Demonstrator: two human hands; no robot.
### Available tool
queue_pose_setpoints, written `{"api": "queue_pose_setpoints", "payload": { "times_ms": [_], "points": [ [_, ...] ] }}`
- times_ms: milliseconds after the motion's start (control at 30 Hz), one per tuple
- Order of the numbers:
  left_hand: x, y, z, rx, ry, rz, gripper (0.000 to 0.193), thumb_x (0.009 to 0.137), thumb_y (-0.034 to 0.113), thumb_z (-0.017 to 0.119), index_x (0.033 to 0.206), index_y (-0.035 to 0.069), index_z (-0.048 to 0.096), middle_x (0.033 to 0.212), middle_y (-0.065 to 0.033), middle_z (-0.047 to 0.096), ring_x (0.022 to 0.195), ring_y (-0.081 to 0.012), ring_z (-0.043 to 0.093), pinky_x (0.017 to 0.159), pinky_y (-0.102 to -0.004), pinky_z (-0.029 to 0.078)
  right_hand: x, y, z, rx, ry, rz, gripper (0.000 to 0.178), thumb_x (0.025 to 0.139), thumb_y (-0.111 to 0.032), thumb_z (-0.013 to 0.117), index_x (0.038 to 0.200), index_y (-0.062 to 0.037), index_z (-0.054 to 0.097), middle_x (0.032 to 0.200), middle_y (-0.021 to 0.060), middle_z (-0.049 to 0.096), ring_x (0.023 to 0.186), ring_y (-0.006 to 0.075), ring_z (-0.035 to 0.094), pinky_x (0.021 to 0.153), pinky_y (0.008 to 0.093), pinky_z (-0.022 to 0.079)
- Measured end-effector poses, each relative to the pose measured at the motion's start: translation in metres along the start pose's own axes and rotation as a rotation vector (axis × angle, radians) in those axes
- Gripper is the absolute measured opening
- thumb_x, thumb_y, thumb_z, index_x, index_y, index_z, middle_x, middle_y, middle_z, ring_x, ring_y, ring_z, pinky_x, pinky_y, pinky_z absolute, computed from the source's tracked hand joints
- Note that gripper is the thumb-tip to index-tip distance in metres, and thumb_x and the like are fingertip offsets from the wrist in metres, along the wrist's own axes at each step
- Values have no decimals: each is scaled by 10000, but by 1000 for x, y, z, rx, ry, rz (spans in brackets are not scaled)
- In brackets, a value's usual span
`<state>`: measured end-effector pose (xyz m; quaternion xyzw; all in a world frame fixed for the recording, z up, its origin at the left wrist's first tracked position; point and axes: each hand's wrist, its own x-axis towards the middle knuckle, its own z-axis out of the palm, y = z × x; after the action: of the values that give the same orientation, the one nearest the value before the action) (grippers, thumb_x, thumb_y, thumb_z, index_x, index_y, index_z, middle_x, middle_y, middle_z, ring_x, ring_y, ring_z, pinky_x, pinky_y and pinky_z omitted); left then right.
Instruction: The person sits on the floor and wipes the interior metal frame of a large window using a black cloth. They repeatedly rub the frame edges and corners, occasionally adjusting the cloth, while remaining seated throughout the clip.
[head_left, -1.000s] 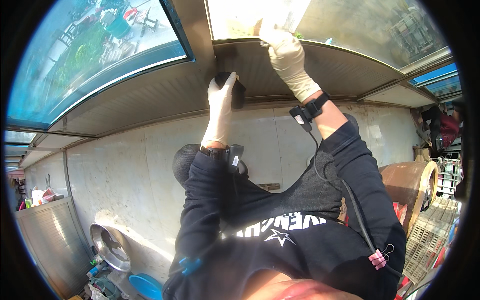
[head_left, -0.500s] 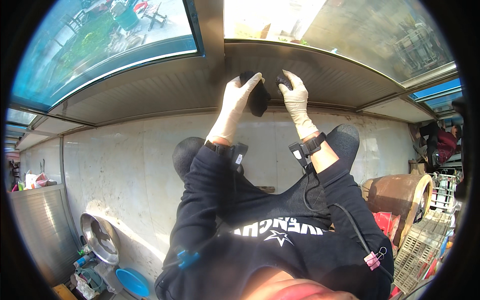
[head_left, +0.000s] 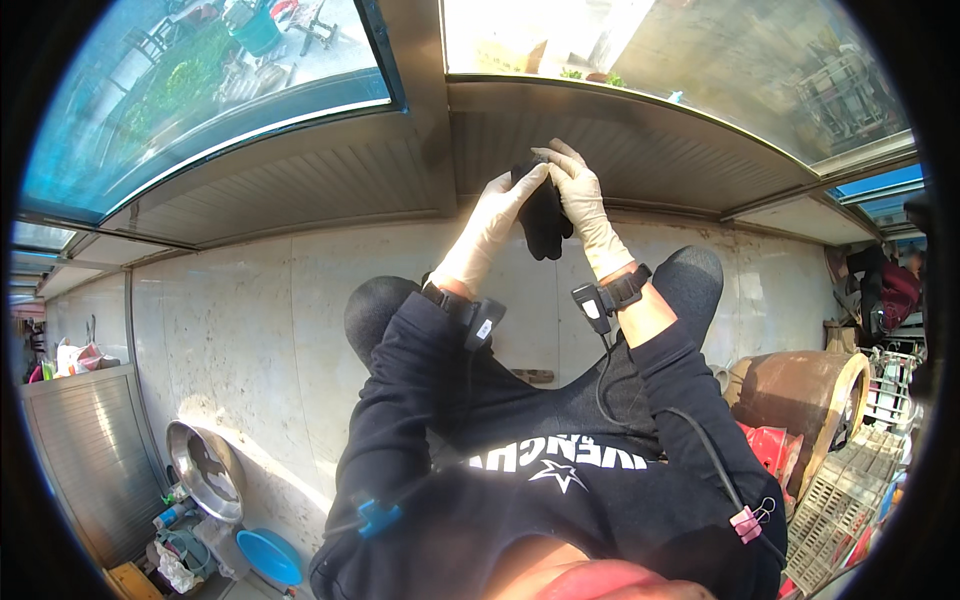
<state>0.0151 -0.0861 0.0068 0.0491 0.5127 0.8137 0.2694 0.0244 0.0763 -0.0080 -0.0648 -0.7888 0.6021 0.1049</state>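
Out in front of me, both my hands meet at a soft black cloth item (head_left: 543, 226) with rounded ends hanging down; whether it is a sock or a glove I cannot tell. My left hand (head_left: 497, 212), in a whitish thin glove, pinches its upper part between thumb and fingers. My right hand (head_left: 584, 205), gloved alike, has its fingertips closed against the top and right side of the cloth. Its fingers partly hide the upper edge. Each of my wrists wears a black strap with a small box.
Ahead rises a ribbed metal panel (head_left: 640, 150) below windows. A steel basin (head_left: 232, 490) and a blue basin (head_left: 268, 557) stand at lower left. To the right are a large brown jar (head_left: 800, 390) and a plastic crate (head_left: 835, 510). Another person (head_left: 895, 295) sits at far right.
My right hand has moved left to meet the left hand. The small dark lump it held apart is no longer separately visible. My left hand and the black cloth have shifted slightly right and lower.
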Motion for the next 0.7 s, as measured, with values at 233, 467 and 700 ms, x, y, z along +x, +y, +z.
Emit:
{"api": "queue_pose_setpoints", "payload": {
  "times_ms": [233,467,700],
  "points": [
    [1,1,-1,-99,257,83,451,942,429,731,1072,0,684,930,-56,714,802,-145,665,769,-268,519,-28,17,-2,75,312,-6,509,974,-192,673,1422,11,544,1423,223,569,1290,274,577,1094,340,436],
    [13,-8,-9,-127,314,146,488,1013,469,611,1184,13,637,1102,-82,699,991,-181,675,839,-321,541,-56,36,17,38,-57,420,658,766,-341,874,1273,16,655,1119,121,740,1017,164,668,930,295,501],
    [19,-13,-7,335,390,204,567,1055,483,504,1227,-40,641,1135,-160,700,1071,-261,642,980,-337,467,-59,-9,-22,115,130,121,355,791,-51,768,1133,25,713,1112,84,711,1001,134,636,935,272,479]
  ]
}}
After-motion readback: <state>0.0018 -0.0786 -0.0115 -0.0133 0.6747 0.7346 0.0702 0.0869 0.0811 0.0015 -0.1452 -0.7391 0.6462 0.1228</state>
